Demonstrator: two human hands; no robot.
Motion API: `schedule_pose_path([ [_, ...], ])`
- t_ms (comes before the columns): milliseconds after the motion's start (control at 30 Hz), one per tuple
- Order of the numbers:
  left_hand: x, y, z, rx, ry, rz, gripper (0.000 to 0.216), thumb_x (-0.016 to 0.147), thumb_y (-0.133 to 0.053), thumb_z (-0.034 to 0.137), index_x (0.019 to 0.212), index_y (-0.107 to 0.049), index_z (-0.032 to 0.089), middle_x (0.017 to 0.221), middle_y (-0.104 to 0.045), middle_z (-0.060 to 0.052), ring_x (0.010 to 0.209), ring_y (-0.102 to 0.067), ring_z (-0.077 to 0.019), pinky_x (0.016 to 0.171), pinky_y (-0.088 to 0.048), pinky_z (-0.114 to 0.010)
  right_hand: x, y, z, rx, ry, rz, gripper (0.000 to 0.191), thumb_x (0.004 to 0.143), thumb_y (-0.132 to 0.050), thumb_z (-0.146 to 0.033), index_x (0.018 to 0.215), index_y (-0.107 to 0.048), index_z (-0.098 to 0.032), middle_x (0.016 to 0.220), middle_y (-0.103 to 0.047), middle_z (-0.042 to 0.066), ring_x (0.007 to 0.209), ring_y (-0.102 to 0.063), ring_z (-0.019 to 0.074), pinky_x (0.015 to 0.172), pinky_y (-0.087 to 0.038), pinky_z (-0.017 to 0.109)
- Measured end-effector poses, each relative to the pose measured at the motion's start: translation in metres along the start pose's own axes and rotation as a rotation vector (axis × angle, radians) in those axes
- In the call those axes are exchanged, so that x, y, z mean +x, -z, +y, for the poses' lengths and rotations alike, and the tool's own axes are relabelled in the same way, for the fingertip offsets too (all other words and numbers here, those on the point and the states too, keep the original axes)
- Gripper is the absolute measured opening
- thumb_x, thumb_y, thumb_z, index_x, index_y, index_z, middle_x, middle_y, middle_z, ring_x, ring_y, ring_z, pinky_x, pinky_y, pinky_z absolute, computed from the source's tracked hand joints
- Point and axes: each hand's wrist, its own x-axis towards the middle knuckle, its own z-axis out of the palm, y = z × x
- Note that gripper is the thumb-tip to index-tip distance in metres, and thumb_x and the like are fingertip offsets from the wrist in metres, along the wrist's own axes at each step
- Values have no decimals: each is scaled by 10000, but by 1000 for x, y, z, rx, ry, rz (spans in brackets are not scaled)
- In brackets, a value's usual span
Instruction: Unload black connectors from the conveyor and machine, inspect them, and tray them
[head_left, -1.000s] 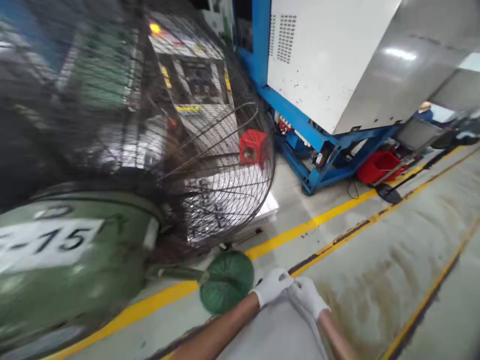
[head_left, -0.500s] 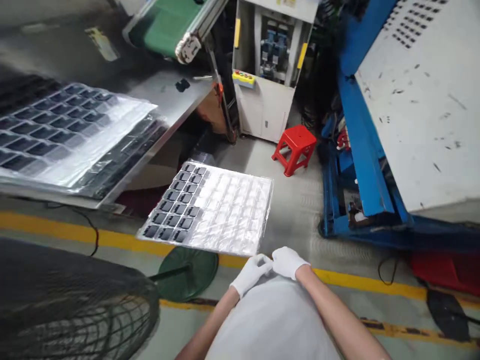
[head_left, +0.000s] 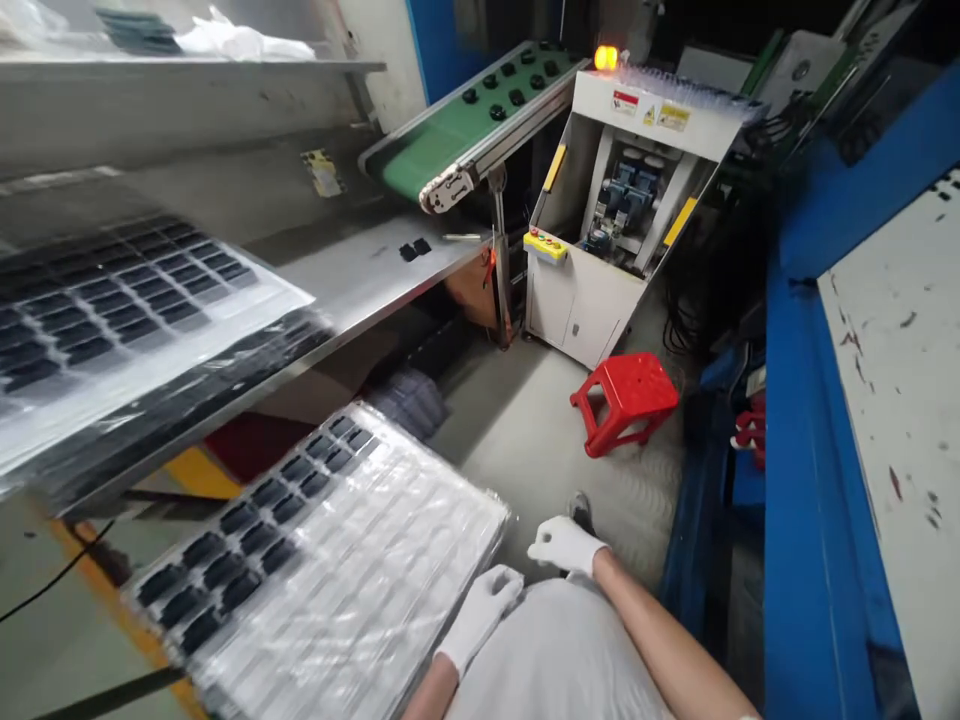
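Observation:
Both my hands wear white gloves and hover in front of my grey shirt, apart from each other. My left hand (head_left: 484, 608) is closed, its fingers curled in, close beside the right edge of a clear plastic tray (head_left: 390, 540); whether it touches the edge I cannot tell. My right hand (head_left: 568, 545) is a little farther forward over the floor, its thumb and fingers curled together, with nothing visible in them. Dark, flat parts (head_left: 223, 570) fill the left rows of the tray, and its other pockets show only clear plastic.
A metal workbench (head_left: 360, 275) on the left bears another tray of dark parts (head_left: 120, 300). A green conveyor belt (head_left: 442, 150) carrying black pieces ends above it. Ahead stand a white machine (head_left: 577, 305) and a red stool (head_left: 637, 388); blue machinery (head_left: 817, 400) lines the right.
My view has swung rightward and up, nearer the tray, bench and stool. My hands, together before, have come apart. The conveyor's black pieces and the lit orange lamp have come into view.

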Motion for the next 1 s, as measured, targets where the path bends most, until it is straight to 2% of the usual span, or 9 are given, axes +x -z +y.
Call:
schedule_pose_path([
  [100,68,-15,79,53,-44,33,333,746,-618,518,813,-614,192,808,-662,-43,852,-617,-244,815,-450,-351,51,118,43,73,-100,171,237,856,-561,-266,649,-632,-175,657,-710,25,608,-569,124,593,-379,234],
  [233,130,-9,161,62,-82,143,348,825,-576,507,920,-654,181,953,-717,-74,1001,-652,-279,924,-481,-357,120,252,75,101,-167,298,281,861,-538,-256,588,-548,-192,618,-674,35,606,-559,133,601,-375,244],
  [333,181,1,188,31,-33,185,390,807,-584,579,824,-625,191,879,-706,-61,954,-658,-279,901,-504,-357,178,313,74,95,-150,292,255,837,-575,-258,591,-564,-194,608,-666,21,614,-570,135,619,-386,242],
  [433,254,21,205,67,0,160,453,751,-611,656,734,-580,204,791,-683,-52,882,-652,-274,844,-518,-365,237,342,59,97,-145,279,202,807,-616,-254,616,-606,-191,631,-690,15,633,-590,133,632,-390,238],
  [567,377,88,257,183,-37,78,442,767,-591,645,726,-576,204,762,-675,-52,836,-651,-260,807,-520,-359,316,347,24,156,-203,262,211,781,-621,-206,571,-614,-184,581,-665,8,595,-570,126,624,-377,245],
  [733,510,211,386,364,-120,-28,336,801,-606,515,845,-673,188,886,-753,-98,906,-695,-278,876,-533,-380,394,367,-51,254,-264,313,221,661,-676,-126,490,-549,-183,518,-584,-15,599,-507,131,616,-322,271],
  [867,583,287,504,384,-172,-129,380,744,-701,559,872,-712,202,980,-790,-120,963,-741,-298,929,-572,-396,421,441,-102,394,-219,450,226,769,-649,-279,573,-593,-184,574,-624,-1,625,-543,144,615,-356,272],
  [933,613,310,557,379,-204,-140,387,722,-739,563,878,-725,209,988,-793,-114,969,-742,-304,955,-572,-413,426,496,-109,481,-171,565,272,843,-593,-374,647,-621,-187,658,-679,22,685,-606,162,665,-435,277],
  [1000,643,319,601,361,-241,-114,383,741,-743,556,901,-726,208,1003,-788,-111,986,-732,-298,986,-561,-423,432,559,-100,561,-140,707,299,880,-562,-456,831,-682,-186,768,-731,48,767,-670,191,755,-512,309],
])
